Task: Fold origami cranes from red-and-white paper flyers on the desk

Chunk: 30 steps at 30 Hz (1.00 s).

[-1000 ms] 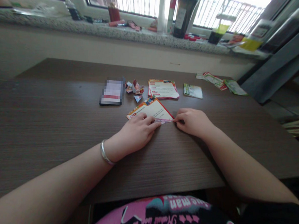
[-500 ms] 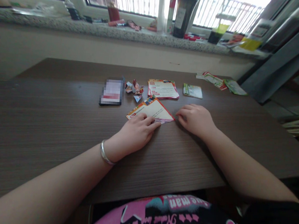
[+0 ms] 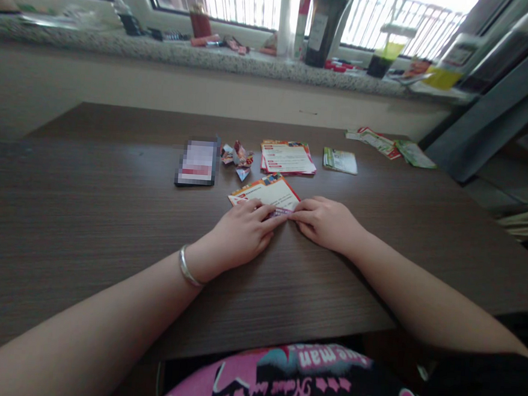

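A printed paper sheet [image 3: 268,192] with an orange and red border lies on the desk before me, its near edge folded over so a purple strip shows. My left hand [image 3: 243,230] rests on its near left part, fingers stretched out over the fold. At the near right corner, the fingers and thumb of my right hand [image 3: 325,223] are closed together on the paper. The tips of both hands almost meet there. Just beyond lies a stack of similar printed sheets [image 3: 288,157]. A crumpled or folded colourful paper piece [image 3: 237,158] sits to its left.
A phone-like device [image 3: 198,162] with a blurred screen lies at the left. Small green-and-white cards [image 3: 340,161] and several paper scraps [image 3: 379,143] are toward the back right. Bottles and small items line the stone windowsill [image 3: 237,60] behind the desk [image 3: 85,222].
My right hand has moved left and toward me, onto the sheet's right corner. The sheet has turned and shifted slightly, and its right corner is now under my fingers. My left hand stays nearly in place.
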Tool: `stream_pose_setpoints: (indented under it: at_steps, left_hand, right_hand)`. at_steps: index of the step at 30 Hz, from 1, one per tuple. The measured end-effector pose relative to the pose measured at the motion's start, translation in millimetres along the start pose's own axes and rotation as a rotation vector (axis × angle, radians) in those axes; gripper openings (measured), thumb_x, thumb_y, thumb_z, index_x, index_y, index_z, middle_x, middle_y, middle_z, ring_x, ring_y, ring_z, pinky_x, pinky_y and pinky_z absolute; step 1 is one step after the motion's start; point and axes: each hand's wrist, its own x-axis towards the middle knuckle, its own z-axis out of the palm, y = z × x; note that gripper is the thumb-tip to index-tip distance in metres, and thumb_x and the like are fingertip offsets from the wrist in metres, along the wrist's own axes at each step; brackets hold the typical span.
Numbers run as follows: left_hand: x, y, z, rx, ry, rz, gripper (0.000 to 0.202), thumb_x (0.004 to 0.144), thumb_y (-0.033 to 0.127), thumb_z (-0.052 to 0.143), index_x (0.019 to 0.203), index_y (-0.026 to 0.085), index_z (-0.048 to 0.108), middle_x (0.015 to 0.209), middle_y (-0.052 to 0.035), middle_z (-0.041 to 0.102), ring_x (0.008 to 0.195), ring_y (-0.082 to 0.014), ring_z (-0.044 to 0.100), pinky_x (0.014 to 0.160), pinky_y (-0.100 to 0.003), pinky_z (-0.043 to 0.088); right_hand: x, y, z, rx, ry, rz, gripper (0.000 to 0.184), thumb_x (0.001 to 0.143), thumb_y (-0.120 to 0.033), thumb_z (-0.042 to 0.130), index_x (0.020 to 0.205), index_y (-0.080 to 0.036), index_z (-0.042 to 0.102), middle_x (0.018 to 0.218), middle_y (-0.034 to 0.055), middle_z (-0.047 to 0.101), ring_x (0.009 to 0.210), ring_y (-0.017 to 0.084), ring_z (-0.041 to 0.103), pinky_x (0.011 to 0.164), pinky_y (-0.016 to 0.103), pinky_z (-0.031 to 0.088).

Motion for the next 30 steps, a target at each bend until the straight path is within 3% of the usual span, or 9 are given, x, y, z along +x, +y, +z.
stream_pose_setpoints:
  at_steps: [13, 30]
  left_hand:
    - [-0.6, 0.7, -11.6, 0.029, -0.024, -0.009, 0.036, 0.095, 0.025, 0.042, 0.127, 0.021, 0.059, 0.127, -0.01, 0.061, 0.118, -0.0276, 0.053, 0.099, -0.044, 0.046]
    - [-6.7, -12.9, -39.6, -0.006, -0.268, -0.116, 0.04, 0.092, 0.022, 0.042, 0.125, 0.025, 0.062, 0.132, -0.0063, 0.06, 0.118, -0.0234, 0.059, 0.103, -0.04, 0.045]
  right_hand:
    - [3.2, -9.8, -9.6, -0.008, -0.093, 0.048, 0.032, 0.095, -0.025, 0.043, 0.111, -0.02, 0.07, 0.11, 0.0097, 0.067, 0.1, 0.021, 0.059, 0.088, 0.031, 0.045]
    - [-0.4, -3.0, -6.4, -0.003, -0.088, 0.049, 0.032, 0.094, -0.026, 0.043, 0.108, -0.021, 0.072, 0.112, 0.0081, 0.067, 0.1, 0.021, 0.06, 0.085, 0.031, 0.046]
